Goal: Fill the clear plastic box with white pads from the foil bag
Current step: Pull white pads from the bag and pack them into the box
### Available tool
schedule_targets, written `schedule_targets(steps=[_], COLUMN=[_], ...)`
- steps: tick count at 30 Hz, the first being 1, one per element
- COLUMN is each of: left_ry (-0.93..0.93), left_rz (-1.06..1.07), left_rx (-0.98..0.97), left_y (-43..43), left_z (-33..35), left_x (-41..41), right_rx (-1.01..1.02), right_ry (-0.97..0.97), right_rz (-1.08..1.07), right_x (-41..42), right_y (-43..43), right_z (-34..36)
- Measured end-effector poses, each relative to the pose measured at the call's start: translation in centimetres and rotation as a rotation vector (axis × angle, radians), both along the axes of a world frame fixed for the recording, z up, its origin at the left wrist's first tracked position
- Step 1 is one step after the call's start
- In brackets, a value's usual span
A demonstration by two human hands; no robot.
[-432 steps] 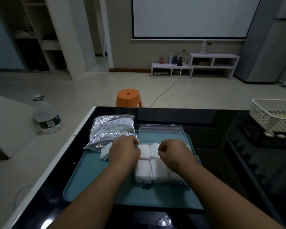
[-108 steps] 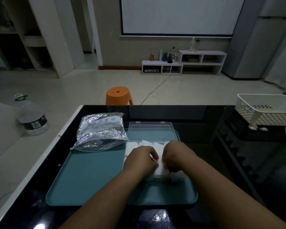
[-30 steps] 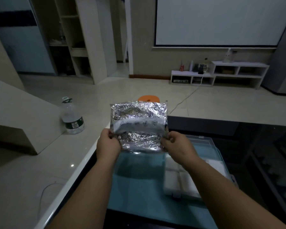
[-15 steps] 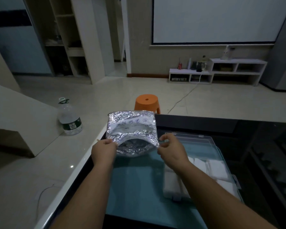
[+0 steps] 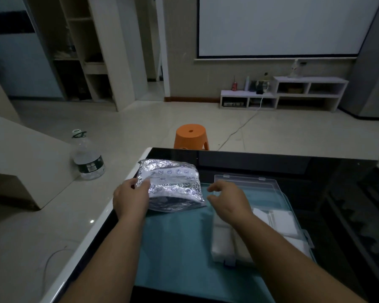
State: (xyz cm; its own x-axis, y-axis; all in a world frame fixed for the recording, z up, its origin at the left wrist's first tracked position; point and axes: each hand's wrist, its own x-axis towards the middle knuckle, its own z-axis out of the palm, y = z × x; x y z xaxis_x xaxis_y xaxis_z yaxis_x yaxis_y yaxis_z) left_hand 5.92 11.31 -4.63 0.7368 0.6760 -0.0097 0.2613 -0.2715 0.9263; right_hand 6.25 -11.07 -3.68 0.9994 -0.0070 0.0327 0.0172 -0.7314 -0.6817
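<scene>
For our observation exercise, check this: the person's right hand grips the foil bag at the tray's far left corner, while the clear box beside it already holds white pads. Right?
One detail is wrong. In the head view the left hand grips the foil bag; the right hand hovers open beside it. The clear box on the tray does hold white pads.

The foil bag (image 5: 172, 186), held up in the air by both hands a moment ago, is now down at the far left corner of the teal tray (image 5: 179, 248). The right hand (image 5: 227, 201) has let go and hovers open beside it, while the left hand (image 5: 130, 199) still grips its left edge.
</scene>
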Motion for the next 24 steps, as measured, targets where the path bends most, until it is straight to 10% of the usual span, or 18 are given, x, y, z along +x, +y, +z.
schedule_targets(steps=[12, 19, 24], left_ry=[-0.045, 0.322, 0.492], left_rz=[-0.443, -0.851, -0.794], left_rx=[0.429, 0.885, 0.863], left_y=[-7.8, -8.8, -7.0], left_z=[1.5, -2.0, -3.8], left_x=[-1.1, -0.9, 0.0], right_rx=[-0.134, -0.534, -0.392], right_ry=[0.057, 0.168, 0.295], right_rz=[-0.195, -0.358, -0.316], right_x=[-1.2, -1.5, -1.5], right_y=[-8.0, -12.8, -13.5], right_z=[0.3, 0.4, -0.6])
